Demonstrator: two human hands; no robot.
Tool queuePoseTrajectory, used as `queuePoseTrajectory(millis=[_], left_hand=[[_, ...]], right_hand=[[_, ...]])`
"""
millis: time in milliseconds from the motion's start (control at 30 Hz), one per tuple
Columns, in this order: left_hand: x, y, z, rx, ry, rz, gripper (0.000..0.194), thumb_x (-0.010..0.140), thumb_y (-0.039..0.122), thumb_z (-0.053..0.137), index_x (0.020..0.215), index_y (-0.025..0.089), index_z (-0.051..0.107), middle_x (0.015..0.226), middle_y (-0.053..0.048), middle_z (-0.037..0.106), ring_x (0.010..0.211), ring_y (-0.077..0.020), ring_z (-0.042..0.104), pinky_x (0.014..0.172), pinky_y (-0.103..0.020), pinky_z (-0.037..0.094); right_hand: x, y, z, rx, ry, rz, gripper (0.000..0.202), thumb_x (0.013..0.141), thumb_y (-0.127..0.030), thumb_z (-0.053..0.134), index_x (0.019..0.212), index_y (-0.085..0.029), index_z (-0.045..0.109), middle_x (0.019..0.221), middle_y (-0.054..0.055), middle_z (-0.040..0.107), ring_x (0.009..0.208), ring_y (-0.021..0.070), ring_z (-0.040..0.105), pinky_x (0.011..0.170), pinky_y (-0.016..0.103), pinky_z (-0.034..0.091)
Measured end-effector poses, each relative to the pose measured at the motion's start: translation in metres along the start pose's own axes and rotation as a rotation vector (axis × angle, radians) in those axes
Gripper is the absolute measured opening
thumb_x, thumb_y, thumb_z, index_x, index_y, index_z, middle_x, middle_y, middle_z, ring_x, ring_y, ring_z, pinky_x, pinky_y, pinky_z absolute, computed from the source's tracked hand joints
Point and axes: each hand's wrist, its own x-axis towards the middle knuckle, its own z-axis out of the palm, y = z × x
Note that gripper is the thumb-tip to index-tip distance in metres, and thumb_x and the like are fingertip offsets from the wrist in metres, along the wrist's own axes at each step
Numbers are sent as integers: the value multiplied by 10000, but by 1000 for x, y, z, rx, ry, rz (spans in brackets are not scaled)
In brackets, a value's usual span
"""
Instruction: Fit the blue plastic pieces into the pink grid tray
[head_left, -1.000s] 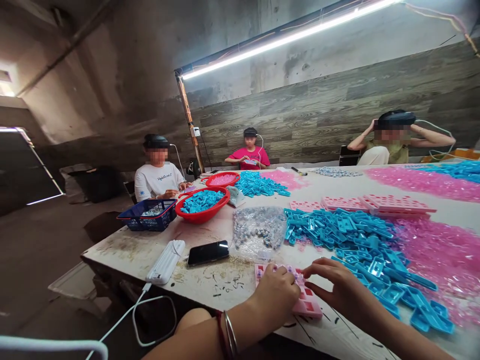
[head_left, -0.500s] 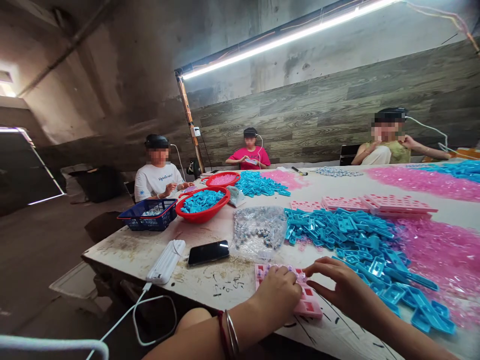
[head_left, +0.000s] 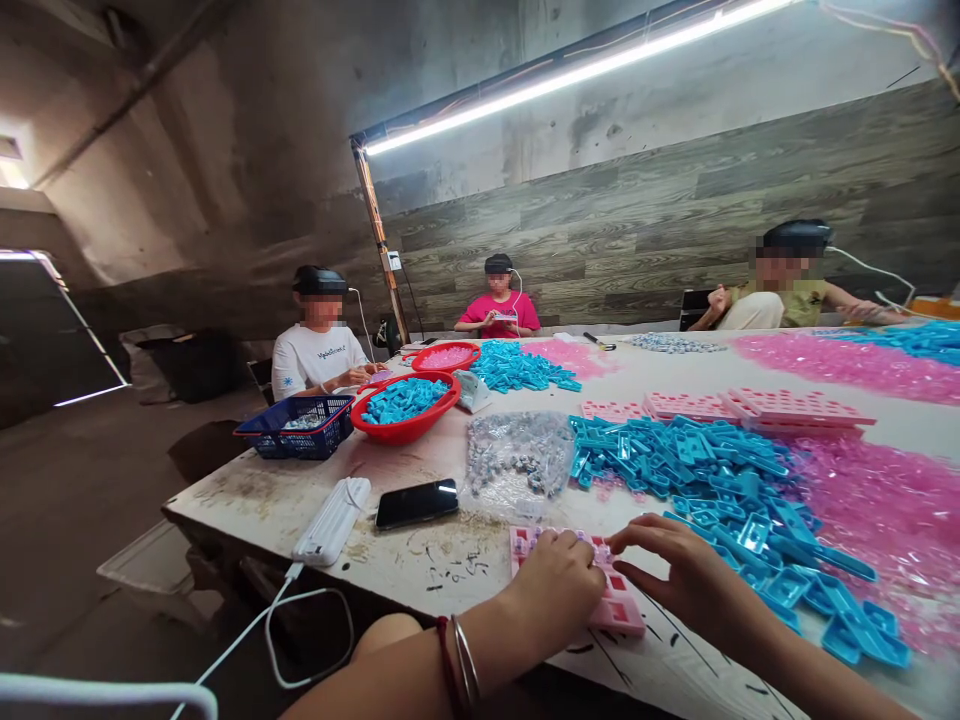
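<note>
My left hand [head_left: 556,592] lies over the pink tray [head_left: 621,616], covering much of its middle. The tray rests on the table [head_left: 255,487] right under my palm and curled fingers, its near right corner coming out past my knuckles and its far left corner showing beyond them. Those fingers are bent and bunched close to each other; their tips are hidden from me, so I cannot tell whether they pinch anything.

My right hand [head_left: 679,565] comes in from the other side, and the tray lies just to the left of it. Its thumb and forefinger are spread apart, with a gap between them, and the forefinger's tip is at the tray's right edge, near the small clear pieces [head_left: 602,553] in the far row of square recesses. I cannot tell whether that tip touches one of them. The recesses I can see nearest me hold no such pieces.

Beyond my right hand spreads a heap of blue plastic parts [head_left: 690,455], with pink translucent pieces [head_left: 885,510] to the right of it and stacked pink trays [head_left: 799,408] behind. A clear plastic bag [head_left: 517,460] of small beads lies past the tray, and a black phone [head_left: 416,504] is to the left of the bag.
</note>
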Motion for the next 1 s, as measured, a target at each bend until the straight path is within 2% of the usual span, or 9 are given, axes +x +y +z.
queuePoseTrajectory(millis=[233, 633, 867, 1000], left_hand=[[-2, 0, -5, -41, -29, -14, 183, 786, 263, 555, 898, 125, 597, 918, -82, 573, 897, -239, 509, 724, -345, 416], [-1, 3, -6, -46, -32, -25, 133, 778, 204, 553, 860, 116, 610, 896, -91, 567, 868, -227, 507, 713, -333, 403], [-3, -3, 1, -139, -25, -57, 136, 750, 262, 579, 788, 143, 633, 872, -67, 577, 856, -213, 513, 733, -326, 404], [-2, -4, 1, -143, -42, -70, 135, 753, 251, 569, 813, 153, 641, 882, -64, 589, 864, -215, 521, 748, -338, 409]], right_hand=[[0, 1, 0, 19, -19, 7, 111, 784, -288, 561, 834, -240, 649, 822, 50, 649, 779, 196, 614, 730, 342, 495], [0, 1, -1, 27, -18, 22, 113, 776, -282, 576, 851, -247, 653, 833, 38, 646, 793, 189, 613, 735, 326, 495], [0, 1, -2, 35, -10, 6, 109, 773, -288, 578, 841, -247, 653, 825, 38, 651, 780, 188, 617, 726, 328, 497], [0, 3, -2, 27, -17, 8, 99, 773, -274, 577, 838, -248, 648, 825, 32, 649, 784, 185, 613, 727, 329, 488]])
